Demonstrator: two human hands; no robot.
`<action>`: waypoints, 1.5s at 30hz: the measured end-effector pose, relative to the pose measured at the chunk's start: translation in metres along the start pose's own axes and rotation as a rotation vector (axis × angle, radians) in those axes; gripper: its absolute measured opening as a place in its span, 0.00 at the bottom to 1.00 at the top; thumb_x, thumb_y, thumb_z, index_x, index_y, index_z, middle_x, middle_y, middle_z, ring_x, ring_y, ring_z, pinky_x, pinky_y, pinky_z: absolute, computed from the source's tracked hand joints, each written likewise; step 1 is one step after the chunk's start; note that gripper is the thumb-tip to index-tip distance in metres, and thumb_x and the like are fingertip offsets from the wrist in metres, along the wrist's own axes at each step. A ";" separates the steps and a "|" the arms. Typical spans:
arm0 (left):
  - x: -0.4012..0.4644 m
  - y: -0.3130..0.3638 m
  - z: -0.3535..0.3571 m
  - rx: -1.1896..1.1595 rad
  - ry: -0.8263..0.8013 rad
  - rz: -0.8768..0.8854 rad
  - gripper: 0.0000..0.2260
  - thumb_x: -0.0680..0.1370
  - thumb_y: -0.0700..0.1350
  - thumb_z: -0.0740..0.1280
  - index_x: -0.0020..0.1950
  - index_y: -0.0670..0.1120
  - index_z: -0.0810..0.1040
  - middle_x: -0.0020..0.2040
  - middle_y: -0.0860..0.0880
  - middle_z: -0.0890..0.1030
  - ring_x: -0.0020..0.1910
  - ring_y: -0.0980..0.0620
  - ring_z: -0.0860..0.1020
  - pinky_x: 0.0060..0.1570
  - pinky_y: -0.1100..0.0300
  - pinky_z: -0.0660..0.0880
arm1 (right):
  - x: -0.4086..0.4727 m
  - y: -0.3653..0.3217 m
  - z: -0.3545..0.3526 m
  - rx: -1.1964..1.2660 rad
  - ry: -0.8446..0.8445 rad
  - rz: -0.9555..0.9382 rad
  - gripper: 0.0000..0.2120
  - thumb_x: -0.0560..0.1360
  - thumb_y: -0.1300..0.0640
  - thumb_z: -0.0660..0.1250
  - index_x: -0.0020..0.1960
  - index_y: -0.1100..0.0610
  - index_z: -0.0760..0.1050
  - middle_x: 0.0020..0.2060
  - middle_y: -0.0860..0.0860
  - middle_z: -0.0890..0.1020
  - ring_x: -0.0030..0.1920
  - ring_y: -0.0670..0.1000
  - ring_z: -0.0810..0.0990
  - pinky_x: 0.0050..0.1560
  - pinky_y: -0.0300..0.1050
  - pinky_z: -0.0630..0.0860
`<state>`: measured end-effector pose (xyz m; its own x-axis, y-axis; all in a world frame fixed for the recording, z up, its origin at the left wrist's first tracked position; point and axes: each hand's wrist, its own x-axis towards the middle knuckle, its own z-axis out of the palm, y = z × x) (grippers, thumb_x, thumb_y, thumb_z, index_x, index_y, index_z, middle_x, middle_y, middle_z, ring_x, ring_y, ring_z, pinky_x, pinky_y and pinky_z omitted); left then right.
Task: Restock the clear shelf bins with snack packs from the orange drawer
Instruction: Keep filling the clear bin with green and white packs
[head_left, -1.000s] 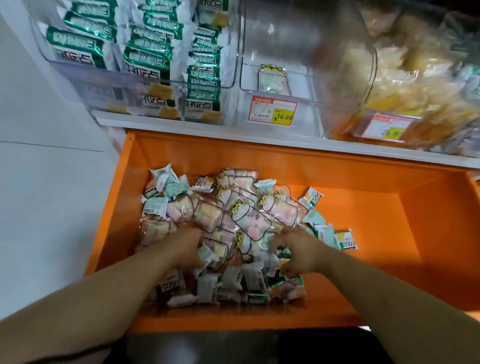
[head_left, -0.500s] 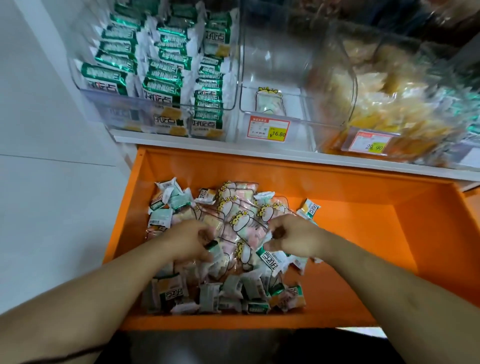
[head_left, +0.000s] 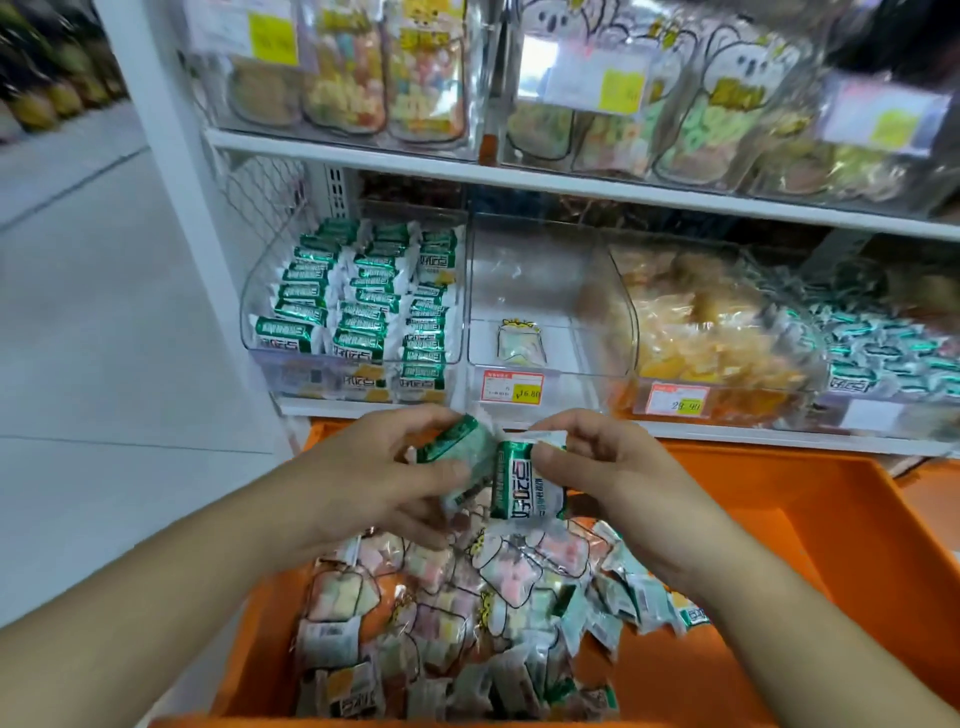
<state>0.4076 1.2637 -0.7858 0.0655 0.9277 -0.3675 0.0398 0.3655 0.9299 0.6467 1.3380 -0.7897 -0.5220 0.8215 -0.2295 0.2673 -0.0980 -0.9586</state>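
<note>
White shelving ahead, clear bins (head_left: 358, 312) on the lower shelf. I see the left hand (head_left: 384, 478) gripping a green pack (head_left: 454, 449), the right hand (head_left: 608, 467) pinching another green-white pack (head_left: 524, 486), both above the orange drawer (head_left: 831, 519) heaped with snack packs (head_left: 467, 613)

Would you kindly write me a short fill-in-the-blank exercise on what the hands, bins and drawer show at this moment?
1. Each hand grips a ____-and-white snack pack: the left hand one, the right hand another.
2. The hands hover above the ____ drawer.
3. The middle clear bin holds only ____ pack.
4. The price tag on that bin reads ____.

Missing words: green; orange; one; 16.80
</note>
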 end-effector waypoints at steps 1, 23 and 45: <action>-0.003 0.004 -0.001 -0.039 -0.001 0.004 0.22 0.78 0.41 0.75 0.69 0.56 0.77 0.61 0.53 0.80 0.47 0.39 0.87 0.43 0.49 0.86 | 0.001 -0.003 0.001 -0.004 0.005 -0.019 0.11 0.79 0.54 0.74 0.59 0.58 0.81 0.40 0.60 0.59 0.39 0.53 0.67 0.35 0.37 0.73; 0.031 0.007 -0.024 0.714 0.439 0.541 0.29 0.70 0.45 0.81 0.67 0.62 0.76 0.63 0.66 0.69 0.64 0.68 0.71 0.59 0.75 0.70 | 0.046 -0.010 -0.002 0.489 0.070 -0.052 0.09 0.80 0.70 0.63 0.46 0.65 0.81 0.44 0.62 0.87 0.42 0.57 0.87 0.39 0.49 0.85; 0.034 -0.016 0.005 0.182 0.245 0.209 0.38 0.61 0.66 0.83 0.67 0.68 0.70 0.62 0.64 0.81 0.63 0.61 0.80 0.66 0.52 0.76 | 0.036 0.010 0.029 0.389 0.163 0.045 0.16 0.80 0.61 0.72 0.65 0.66 0.75 0.43 0.59 0.87 0.46 0.61 0.87 0.53 0.58 0.85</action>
<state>0.4145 1.2891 -0.8134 -0.1487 0.9796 -0.1355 0.2288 0.1674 0.9590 0.6068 1.3505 -0.8128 -0.3737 0.8865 -0.2728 -0.0549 -0.3148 -0.9476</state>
